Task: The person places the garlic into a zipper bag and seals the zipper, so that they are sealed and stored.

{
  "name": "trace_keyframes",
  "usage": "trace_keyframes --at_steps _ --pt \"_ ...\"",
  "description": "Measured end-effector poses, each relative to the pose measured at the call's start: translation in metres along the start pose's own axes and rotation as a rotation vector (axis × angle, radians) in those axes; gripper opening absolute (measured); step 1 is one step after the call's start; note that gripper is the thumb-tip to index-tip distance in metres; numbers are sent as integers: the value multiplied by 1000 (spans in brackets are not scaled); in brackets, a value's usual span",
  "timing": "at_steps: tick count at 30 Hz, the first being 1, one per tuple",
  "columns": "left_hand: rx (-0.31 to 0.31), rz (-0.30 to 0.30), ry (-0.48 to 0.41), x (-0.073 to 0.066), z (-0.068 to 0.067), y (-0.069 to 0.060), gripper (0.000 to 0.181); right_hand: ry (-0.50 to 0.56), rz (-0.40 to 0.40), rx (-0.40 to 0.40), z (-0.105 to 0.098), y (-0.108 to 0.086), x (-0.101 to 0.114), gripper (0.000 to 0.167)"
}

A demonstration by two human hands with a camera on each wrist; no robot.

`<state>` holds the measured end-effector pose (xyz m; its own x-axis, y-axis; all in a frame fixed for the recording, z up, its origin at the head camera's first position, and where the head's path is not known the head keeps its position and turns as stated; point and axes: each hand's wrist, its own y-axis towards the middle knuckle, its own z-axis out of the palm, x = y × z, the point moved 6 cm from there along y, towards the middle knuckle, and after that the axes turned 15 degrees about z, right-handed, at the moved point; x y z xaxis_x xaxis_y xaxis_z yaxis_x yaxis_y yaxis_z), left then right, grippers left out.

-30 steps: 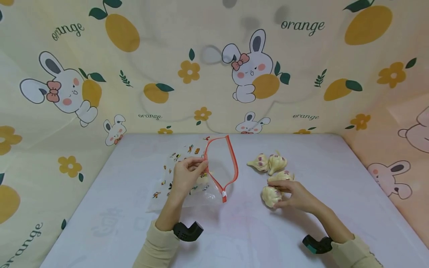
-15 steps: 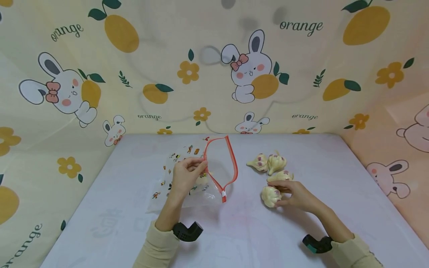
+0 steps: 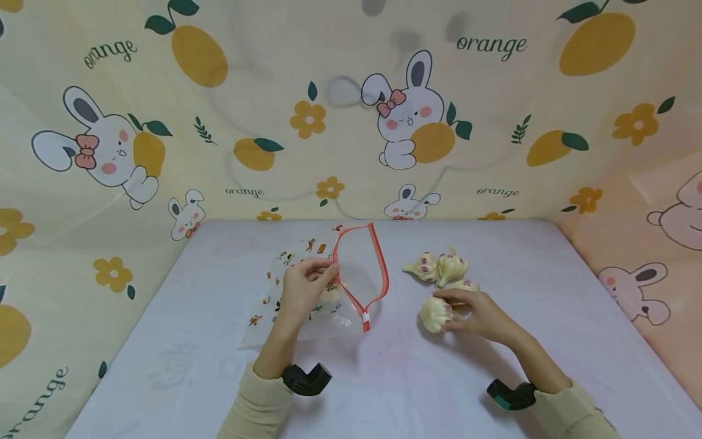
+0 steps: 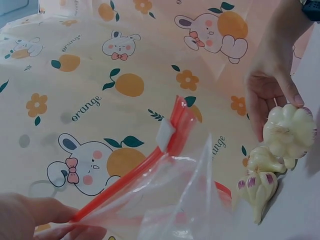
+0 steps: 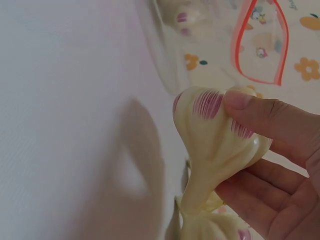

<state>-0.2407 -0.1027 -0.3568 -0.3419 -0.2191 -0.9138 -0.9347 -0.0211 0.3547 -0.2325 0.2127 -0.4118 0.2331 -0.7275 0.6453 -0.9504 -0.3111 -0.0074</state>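
A clear zip bag (image 3: 384, 262) with small printed pictures lies on its side, its red-edged mouth spread towards the right. My left hand (image 3: 307, 289) pinches the near side of that red rim between thumb and fingers. Inside the bag a pale bulb with purple marks (image 5: 185, 17) shows through the plastic. My right hand (image 3: 485, 314) grips a garlic bulb (image 3: 436, 314) by thumb and fingers, its shadow on the table below. Behind it lie two garlic bulbs side by side, a left one (image 3: 423, 267) and a right one (image 3: 453, 268). Another bulb (image 3: 466, 285) is partly covered by the right hand.
The white table (image 3: 186, 317) runs back to a cloth wall (image 3: 351, 140) printed with rabbits and oranges. A black wrist device (image 3: 307, 379) sits at the left wrist, and another black device (image 3: 511, 395) at the right.
The right hand has lifted its garlic bulb a little off the table, turned it and shifted it slightly left, away from the other bulbs. The left hand and the bag stay in place.
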Motion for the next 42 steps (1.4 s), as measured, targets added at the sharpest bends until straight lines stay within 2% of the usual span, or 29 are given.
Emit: trace_keyframes --at_steps 11,21,31,42 --pt "5 4 -9 2 1 0 18 83 -35 17 -4 9 9 58" --pt "5 12 -9 2 1 0 17 111 10 15 -8 18 20 58" --pt "1 14 3 1 1 1 17 143 -7 16 -9 26 32 58" --pt "-1 4 0 -1 1 -1 17 110 -54 -32 -11 35 45 59"
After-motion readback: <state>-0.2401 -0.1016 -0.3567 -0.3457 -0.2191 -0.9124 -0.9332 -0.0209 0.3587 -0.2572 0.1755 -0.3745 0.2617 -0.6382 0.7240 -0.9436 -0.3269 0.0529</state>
